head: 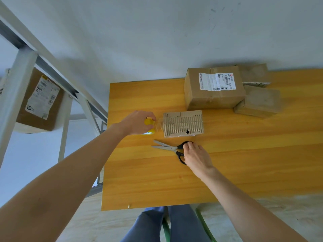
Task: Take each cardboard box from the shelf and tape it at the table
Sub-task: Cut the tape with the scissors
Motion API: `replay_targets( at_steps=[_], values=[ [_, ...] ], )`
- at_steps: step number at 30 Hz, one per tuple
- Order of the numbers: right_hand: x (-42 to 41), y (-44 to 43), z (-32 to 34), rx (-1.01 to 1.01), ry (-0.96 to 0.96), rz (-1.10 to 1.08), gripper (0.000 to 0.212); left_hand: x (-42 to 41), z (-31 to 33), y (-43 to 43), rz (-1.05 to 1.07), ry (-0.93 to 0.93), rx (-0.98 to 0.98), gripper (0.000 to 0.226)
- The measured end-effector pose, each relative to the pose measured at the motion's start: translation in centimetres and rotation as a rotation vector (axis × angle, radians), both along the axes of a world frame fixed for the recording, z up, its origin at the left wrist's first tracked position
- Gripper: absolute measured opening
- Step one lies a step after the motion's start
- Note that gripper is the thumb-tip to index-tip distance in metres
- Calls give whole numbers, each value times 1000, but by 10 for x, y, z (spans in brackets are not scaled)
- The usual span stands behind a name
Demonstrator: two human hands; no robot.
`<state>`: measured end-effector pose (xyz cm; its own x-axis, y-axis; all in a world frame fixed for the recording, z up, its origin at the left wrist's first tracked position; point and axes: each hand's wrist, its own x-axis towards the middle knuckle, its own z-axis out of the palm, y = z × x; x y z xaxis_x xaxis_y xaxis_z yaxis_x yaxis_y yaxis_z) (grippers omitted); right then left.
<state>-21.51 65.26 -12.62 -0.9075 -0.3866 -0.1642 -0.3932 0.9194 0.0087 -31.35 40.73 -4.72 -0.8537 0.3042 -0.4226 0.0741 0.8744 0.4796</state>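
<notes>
While the tape roll is gripped by the curled fingers of the left hand, a clear strip is seen stretched from it to the left end of the small box, which lies flat on the table. Just in front of the small box, the scissors lie with blades parted, and their black handles are clasped by the curled fingers of the right hand. The strip is judged not yet cut, so this box is taken as part-taped. Behind and to the right of the small box, a labelled box and two plainer boxes are grouped near the far edge; whether they are sealed cannot be told. Far to the left of the small box, one more box is left on the shelf. Bare tabletop is available in front of and right of the small box. Little room is offered to its left, where the table's edge passes under the left wrist.
</notes>
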Motion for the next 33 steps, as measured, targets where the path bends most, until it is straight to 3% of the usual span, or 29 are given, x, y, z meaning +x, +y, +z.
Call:
replay_targets(
  at_steps=[4, 7, 12, 21, 33],
  values=[
    [10, 4, 24, -133, -250, -130, 40, -1, 2, -1, -2, 23, -10, 26],
    [18, 4, 32, -417, -543, -313, 54, -3, -1, -3, 7, 27, -19, 25],
    [31, -17, 32, -830, -859, -506, 68, -4, -1, -4, 1, 13, -36, 25],
    [15, -64, 45, -1266, -955, -659, 71, -3, -1, -2, 17, 23, -68, 23],
    [1, -70, 43, -1333, -867, -772, 56, -3, -10, 9, 56, 62, -120, 31]
  ],
)
